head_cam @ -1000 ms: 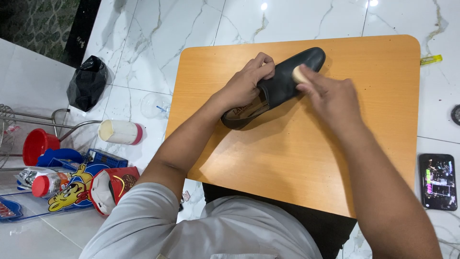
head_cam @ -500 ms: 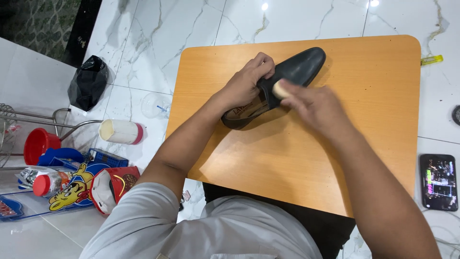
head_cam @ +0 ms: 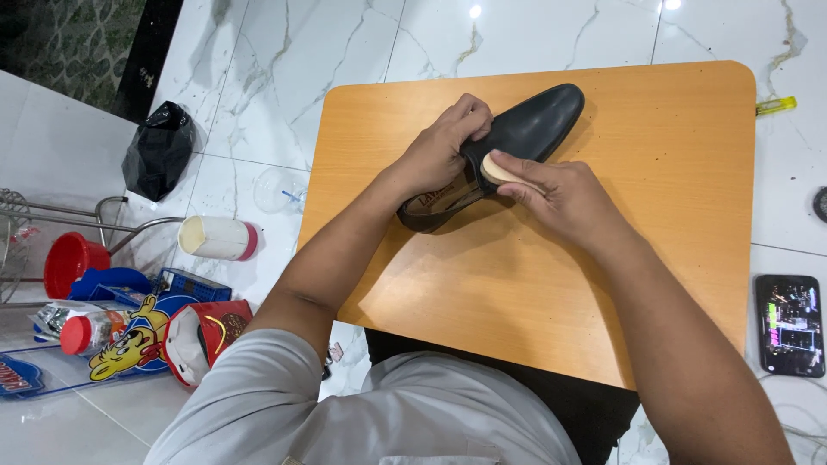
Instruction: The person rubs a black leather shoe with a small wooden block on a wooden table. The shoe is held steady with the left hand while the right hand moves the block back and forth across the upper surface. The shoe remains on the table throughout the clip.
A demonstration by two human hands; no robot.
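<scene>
On the floor at far left we see a red cup (head_cam: 71, 261), a clutter of coloured packets (head_cam: 129, 331) and a white bottle (head_cam: 218, 238) lying on its side, with a black bag (head_cam: 158, 158) further back. Moving right, we reach the table (head_cam: 672, 172), and on it the shoe (head_cam: 508, 146), black, lying near the table's middle with its toe pointing up and to the right. Our left hand (head_cam: 439, 151) is closed over the shoe's opening, fingers curled on the upper edge and pinning it down. Just beside it, our right hand (head_cam: 560, 194) pinches a small pale sponge (head_cam: 495, 168) between thumb and fingers, its end pressed against the shoe's side by the opening. We judge this to be the rubbing step, polish or cleaner being worked into the leather at mid-shoe, with the toe not yet under the sponge. The next move, as we read it, calls for steady pressure, a firm left-hand hold so the shoe cannot skid, and short strokes toward the toe. At far right, 1 phone (head_cam: 788, 325) lies on the floor, well apart.
</scene>
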